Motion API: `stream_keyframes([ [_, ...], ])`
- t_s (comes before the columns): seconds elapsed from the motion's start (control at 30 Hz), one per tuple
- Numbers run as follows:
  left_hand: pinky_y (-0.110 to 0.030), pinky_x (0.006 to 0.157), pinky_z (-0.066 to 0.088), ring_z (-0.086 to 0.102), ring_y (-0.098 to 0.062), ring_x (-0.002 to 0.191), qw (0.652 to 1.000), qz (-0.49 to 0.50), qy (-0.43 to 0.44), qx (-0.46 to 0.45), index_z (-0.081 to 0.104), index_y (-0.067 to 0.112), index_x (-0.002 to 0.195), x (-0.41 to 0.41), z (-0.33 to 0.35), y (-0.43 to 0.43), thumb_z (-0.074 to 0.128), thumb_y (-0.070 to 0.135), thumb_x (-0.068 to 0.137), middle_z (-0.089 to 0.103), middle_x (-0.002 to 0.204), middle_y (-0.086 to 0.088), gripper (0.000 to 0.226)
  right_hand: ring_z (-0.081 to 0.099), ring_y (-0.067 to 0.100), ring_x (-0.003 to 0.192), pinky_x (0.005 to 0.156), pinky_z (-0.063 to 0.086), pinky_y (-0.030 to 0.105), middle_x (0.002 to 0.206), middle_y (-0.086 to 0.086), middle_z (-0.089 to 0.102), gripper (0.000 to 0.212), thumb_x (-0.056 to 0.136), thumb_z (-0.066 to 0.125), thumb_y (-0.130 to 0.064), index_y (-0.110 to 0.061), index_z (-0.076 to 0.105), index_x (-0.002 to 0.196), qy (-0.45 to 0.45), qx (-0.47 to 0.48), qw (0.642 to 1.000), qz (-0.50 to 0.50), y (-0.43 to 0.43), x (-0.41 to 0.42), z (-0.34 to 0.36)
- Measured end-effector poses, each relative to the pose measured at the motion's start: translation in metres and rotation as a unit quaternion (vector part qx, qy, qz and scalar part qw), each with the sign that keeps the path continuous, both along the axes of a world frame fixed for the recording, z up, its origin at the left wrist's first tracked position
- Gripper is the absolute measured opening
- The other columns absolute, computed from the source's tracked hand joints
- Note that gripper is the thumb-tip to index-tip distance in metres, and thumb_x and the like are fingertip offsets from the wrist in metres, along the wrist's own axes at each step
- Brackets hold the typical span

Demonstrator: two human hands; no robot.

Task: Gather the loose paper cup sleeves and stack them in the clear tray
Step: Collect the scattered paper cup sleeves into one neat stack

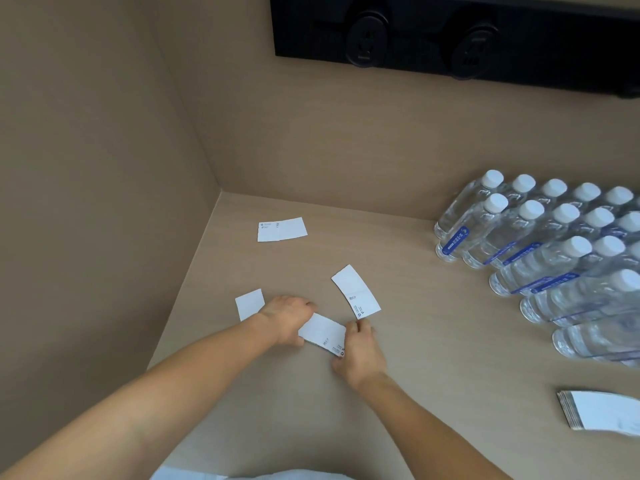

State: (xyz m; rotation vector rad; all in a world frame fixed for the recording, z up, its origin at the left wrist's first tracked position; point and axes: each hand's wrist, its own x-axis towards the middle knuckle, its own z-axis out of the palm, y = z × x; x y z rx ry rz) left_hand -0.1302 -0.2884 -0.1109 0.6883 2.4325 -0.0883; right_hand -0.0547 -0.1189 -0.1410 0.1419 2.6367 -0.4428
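Flat white paper cup sleeves lie on a beige counter. My left hand (286, 317) and my right hand (360, 355) grip the two ends of one sleeve (322, 332) in the middle of the counter. A second sleeve (356, 291) lies just beyond my right hand. A third sleeve (249, 304) lies partly under my left wrist. A fourth sleeve (282, 229) rests farther back near the corner. A stack of sleeves (601, 414) sits at the right edge; I cannot tell whether it lies in a tray.
Several clear water bottles (540, 251) with white caps stand in rows at the right. Beige walls close the counter on the left and at the back. A black socket panel (450, 32) is mounted on the back wall.
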Motion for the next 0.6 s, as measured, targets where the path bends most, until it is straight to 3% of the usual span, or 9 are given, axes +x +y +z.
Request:
stream_keyframes([
  [0.3, -0.031, 0.071, 0.043, 0.061, -0.03, 0.101, 0.992, 0.128, -0.001, 0.015, 0.052, 0.009, 0.106, 0.048, -0.006, 0.019, 0.07, 0.031, 0.08, 0.061, 0.11, -0.009, 0.039, 0.039, 0.025, 0.123, 0.094, 0.049, 0.035, 0.133, 0.007, 0.039, 0.045, 0.083, 0.06, -0.008, -0.007, 0.045, 0.125, -0.013, 0.013, 0.99, 0.137, 0.035, -0.002, 0.007],
  [0.6, -0.031, 0.077, 0.042, 0.058, -0.029, 0.11, 0.985, 0.169, -0.004, 0.038, 0.046, 0.01, 0.121, 0.078, -0.011, 0.03, 0.065, 0.033, 0.083, 0.057, 0.122, -0.008, 0.048, 0.036, 0.023, 0.126, 0.097, 0.048, 0.033, 0.132, 0.003, 0.036, 0.055, 0.078, 0.063, -0.018, -0.013, 0.043, 0.129, -0.021, -0.018, 0.989, 0.147, 0.056, 0.02, 0.006],
])
